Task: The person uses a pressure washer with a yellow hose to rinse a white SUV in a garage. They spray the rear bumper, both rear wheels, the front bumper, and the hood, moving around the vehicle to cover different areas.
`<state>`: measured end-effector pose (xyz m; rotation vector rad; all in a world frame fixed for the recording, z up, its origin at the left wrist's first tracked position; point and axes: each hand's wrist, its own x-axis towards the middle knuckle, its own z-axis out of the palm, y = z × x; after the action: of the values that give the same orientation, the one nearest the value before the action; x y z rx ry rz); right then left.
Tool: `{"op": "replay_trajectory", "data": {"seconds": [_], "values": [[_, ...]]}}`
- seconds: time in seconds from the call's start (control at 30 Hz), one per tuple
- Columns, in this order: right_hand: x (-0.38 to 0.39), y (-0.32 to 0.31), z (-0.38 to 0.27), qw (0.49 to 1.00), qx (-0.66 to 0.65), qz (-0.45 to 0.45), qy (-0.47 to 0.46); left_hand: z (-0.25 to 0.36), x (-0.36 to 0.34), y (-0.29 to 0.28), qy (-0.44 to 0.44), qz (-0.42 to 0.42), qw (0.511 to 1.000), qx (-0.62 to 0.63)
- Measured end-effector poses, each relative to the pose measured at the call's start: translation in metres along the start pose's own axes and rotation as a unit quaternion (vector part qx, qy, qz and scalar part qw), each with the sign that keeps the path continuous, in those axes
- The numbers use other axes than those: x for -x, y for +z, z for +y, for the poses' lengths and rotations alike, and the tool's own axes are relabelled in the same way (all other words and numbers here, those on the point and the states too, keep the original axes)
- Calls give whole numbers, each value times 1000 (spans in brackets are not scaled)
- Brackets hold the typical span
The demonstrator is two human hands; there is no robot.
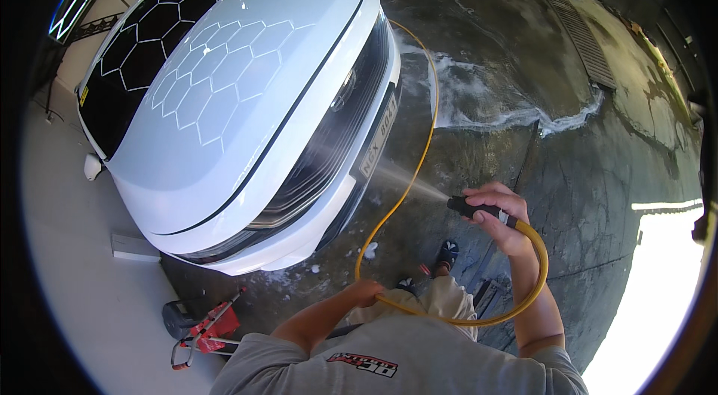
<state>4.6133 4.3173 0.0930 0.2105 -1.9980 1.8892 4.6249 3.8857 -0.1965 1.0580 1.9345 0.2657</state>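
Head view: right hand (499, 217) at 3 o'clock fist-grips black nozzle (470, 208) spraying at white car (247, 96) bumper at 10 o'clock, left hand (366, 292) at 6 o'clock closed round yellow hose (419, 148); best keep the jet low and sweep steadily, feeding slack clear of feet.

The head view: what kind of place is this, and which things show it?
Probably a car wash bay or garage. A white car stands on a wet concrete floor with soapy foam and a drain grate. The right hand sprays water from a yellow hose; the left hand holds the hose lower down.
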Motion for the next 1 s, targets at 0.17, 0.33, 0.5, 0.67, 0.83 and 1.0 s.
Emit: {"op": "replay_trajectory", "data": {"seconds": [0.17, 0.33, 0.5, 0.67, 0.83, 1.0], "values": [[20, 13, 7, 957, 12, 279, 72, -12, 26, 19, -29, -51, 998, -8], [61, 24, 21, 966, 37, 197, 162, -27, 55, 41, -26, -63, 998, -16], [102, 41, 45, 923, -35, 280, 261, -32, 81, 67, -10, -29, 1000, -2], [135, 56, 67, 901, -71, 298, 306, -37, 104, 86, -17, -40, 999, -18], [163, 70, 70, 892, -73, 313, 318, -34, 126, 99, -30, -54, 998, 5], [183, 86, 58, 906, -36, 228, 355, -35, 149, 129, -51, -57, 997, 31]]}}
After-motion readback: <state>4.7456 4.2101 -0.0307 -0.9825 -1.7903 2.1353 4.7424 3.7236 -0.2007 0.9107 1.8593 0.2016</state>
